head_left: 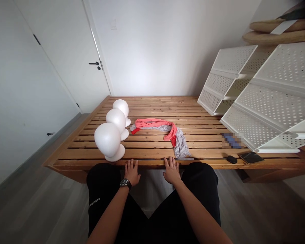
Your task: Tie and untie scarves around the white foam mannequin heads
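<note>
Left hand [132, 174] and right hand [172, 172], empty, fingers spread on edge of worktop [147, 164]; beyond, three bare white heads [116, 119], eleven o'clock, loose coral-and-grey cloth [155, 122], twelve o'clock, work apparently unstarted.

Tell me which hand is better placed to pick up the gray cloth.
Probably your right hand: it rests on the wooden front edge, just beside the near end of the gray cloth. Your left hand is farther along, closer to the nearest white head form.
</note>
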`<state>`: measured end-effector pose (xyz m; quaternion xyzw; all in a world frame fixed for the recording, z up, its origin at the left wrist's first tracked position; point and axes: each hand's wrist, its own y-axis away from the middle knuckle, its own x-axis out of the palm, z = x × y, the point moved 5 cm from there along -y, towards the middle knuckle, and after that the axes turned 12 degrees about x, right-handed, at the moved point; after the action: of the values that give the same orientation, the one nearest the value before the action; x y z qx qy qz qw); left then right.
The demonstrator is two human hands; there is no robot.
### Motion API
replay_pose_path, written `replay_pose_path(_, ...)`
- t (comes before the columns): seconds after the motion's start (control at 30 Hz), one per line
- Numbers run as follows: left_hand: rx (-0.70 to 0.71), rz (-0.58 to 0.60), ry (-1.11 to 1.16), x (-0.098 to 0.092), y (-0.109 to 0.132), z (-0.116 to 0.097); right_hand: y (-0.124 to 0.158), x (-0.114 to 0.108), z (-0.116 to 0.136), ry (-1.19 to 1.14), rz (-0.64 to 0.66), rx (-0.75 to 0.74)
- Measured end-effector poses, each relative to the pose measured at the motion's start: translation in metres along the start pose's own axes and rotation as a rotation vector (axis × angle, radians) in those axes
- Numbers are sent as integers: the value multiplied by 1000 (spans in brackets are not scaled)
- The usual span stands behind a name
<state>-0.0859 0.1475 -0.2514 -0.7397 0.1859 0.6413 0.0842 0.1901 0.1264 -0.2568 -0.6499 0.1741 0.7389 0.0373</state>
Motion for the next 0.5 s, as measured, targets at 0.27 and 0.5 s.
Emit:
replay_pose_path(0.27,37,-222,423,-40,9,25,8,-6,2,-41,76,-10)
replay_pose_path(0.5,-422,-611,290,-52,42,103,27,-14,7,-151,249,-107)
